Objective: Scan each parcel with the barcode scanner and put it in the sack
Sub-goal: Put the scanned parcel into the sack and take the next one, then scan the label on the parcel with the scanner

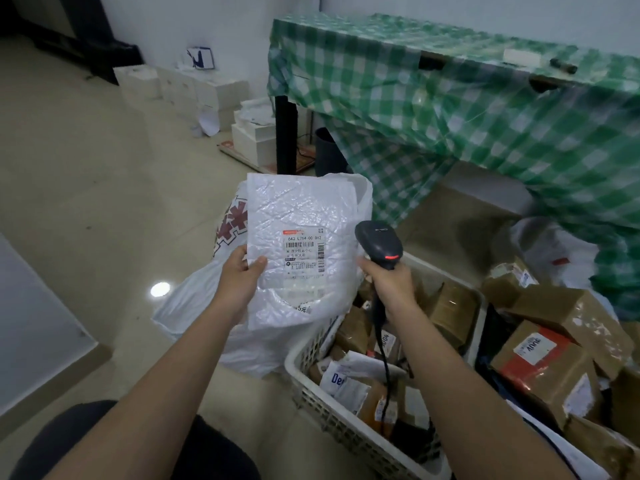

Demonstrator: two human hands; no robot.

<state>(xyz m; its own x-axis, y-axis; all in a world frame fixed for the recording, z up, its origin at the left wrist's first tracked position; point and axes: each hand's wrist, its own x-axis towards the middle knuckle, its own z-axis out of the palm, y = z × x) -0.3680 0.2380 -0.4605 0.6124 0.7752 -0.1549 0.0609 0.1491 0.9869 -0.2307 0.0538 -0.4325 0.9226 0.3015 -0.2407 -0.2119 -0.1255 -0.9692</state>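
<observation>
The left hand (pixel 242 271) holds a white plastic mailer parcel (pixel 301 251) upright by its left edge, thumb pinched over the front and the other fingers hidden behind it. The shipping label (pixel 304 252) faces the person, flat and readable. The right hand (pixel 389 282) is wrapped round the handle of the barcode scanner (pixel 381 244), whose head sits just beside the parcel's right edge; its red light is lit. The scanner's window appears to face away from the label, so in my judgement the step in hand is the scan itself. To do it well, the head should swing toward the barcode while the wrinkled film is kept taut. The white sack (pixel 194 306) stands open directly behind and below the parcel. A white basket (pixel 311 386) of brown parcels sits to the right.
</observation>
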